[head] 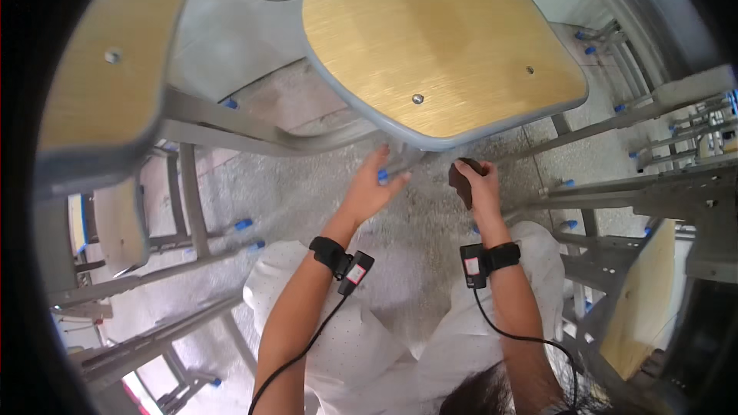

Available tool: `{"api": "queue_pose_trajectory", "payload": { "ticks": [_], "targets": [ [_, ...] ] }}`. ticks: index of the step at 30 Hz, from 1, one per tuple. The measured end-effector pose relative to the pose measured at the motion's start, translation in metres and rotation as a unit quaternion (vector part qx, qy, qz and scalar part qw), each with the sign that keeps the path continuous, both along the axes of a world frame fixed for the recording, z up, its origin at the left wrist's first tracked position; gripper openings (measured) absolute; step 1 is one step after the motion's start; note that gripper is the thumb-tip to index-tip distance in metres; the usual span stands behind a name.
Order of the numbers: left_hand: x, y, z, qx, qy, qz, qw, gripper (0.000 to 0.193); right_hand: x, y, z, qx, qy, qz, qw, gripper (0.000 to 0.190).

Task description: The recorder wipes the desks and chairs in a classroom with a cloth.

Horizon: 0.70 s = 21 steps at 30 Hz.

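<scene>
A dark brown piece of thin material (pixel 464 181), perhaps cloth or a sponge, is pinched between the thumb and fingers of my right hand (pixel 485 187). That hand is just below the front edge of a wooden chair seat (pixel 444 40) with a grey rim and metal bolts. My left hand (pixel 375 184) holds nothing, its thumb and fingers apart, close to the grey metal chair frame (pixel 323 137) under the seat's left side. Whether its fingertips touch the frame is unclear. Each wrist wears a black strap with a small cabled device.
Another wooden panel (pixel 109 63) rises close on the left. Grey metal desk and chair legs with blue foot caps (pixel 243 223) stand on both sides. A metal desk frame (pixel 686 196) is near on the right. Speckled stone floor (pixel 403 265) lies between my knees.
</scene>
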<state>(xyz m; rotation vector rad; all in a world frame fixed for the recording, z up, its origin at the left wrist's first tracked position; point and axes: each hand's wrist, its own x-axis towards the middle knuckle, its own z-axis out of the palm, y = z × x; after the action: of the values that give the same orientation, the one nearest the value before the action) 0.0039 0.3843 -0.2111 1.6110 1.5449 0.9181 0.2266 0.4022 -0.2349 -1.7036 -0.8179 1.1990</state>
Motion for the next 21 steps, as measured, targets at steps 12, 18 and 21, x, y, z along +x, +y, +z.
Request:
{"api": "queue_pose_trajectory", "payload": {
  "ticks": [12,18,21],
  "targets": [
    [0.043,0.017,-0.016,0.015,-0.169,0.135,0.976,0.033,0.002,-0.006,0.054,0.336,-0.116,-0.06,0.933,0.033],
    [0.035,0.017,-0.008,0.084,-0.114,0.117,0.983,0.031,-0.05,0.027,0.068,0.482,-0.174,0.007,0.859,0.035],
    [0.046,0.018,-0.011,0.06,-0.048,0.119,0.99,0.032,-0.04,0.04,0.004,0.482,-0.289,0.011,0.827,0.035]
  ]
}}
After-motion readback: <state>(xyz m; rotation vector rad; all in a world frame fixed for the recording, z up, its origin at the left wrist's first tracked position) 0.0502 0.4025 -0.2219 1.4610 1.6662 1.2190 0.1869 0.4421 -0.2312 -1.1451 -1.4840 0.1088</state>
